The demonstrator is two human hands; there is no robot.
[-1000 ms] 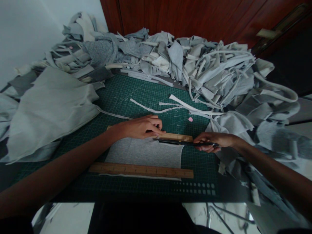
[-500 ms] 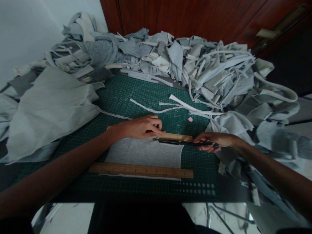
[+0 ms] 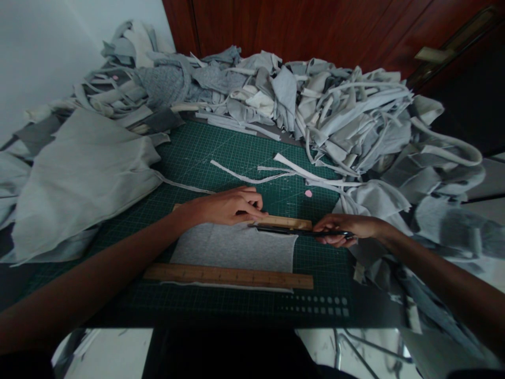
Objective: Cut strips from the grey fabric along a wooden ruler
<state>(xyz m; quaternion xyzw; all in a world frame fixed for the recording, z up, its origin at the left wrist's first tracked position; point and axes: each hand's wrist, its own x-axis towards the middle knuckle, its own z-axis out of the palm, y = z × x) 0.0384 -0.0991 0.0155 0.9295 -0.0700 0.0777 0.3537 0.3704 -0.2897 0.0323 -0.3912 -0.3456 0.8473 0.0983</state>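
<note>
“Red-brown door (image 3: 292, 26) at the back, a heap of grey scraps (image 3: 284, 89) in front of it, and a green cutting mat (image 3: 193, 152) on the dark table (image 3: 374, 310). What about the grip?”

“The right hand (image 3: 339, 229) has its fingers wrapped round a dark cutting tool (image 3: 280, 230), probably scissors, pointing toward the left hand (image 3: 236, 205).”

“And that one?”

“Fingers bent, set down where the far ruler (image 3: 290, 221) meets the grey cloth (image 3: 236, 247). I can't tell whether it pinches anything or only presses.”

“Where's the cloth exactly?”

“Flat on the mat, with the tool along its far edge and the near ruler (image 3: 229, 275) lying across its front. Beyond the hands are pale strips (image 3: 298, 168) and a pink piece (image 3: 308, 193).”

“How would it handle?”

“Light, soft and limp, I'd judge; it could stretch or ruck up if tugged. I'd press it flat beside the edge, or lift it by two corners.”

“Anything hard to make out?”

“The tool's handles are mostly covered, and its tip blurs into the cloth, so I can't say whether the blades are parted. The left hand and wrist hide the far ruler's middle and the cloth's far left corner.”
</note>
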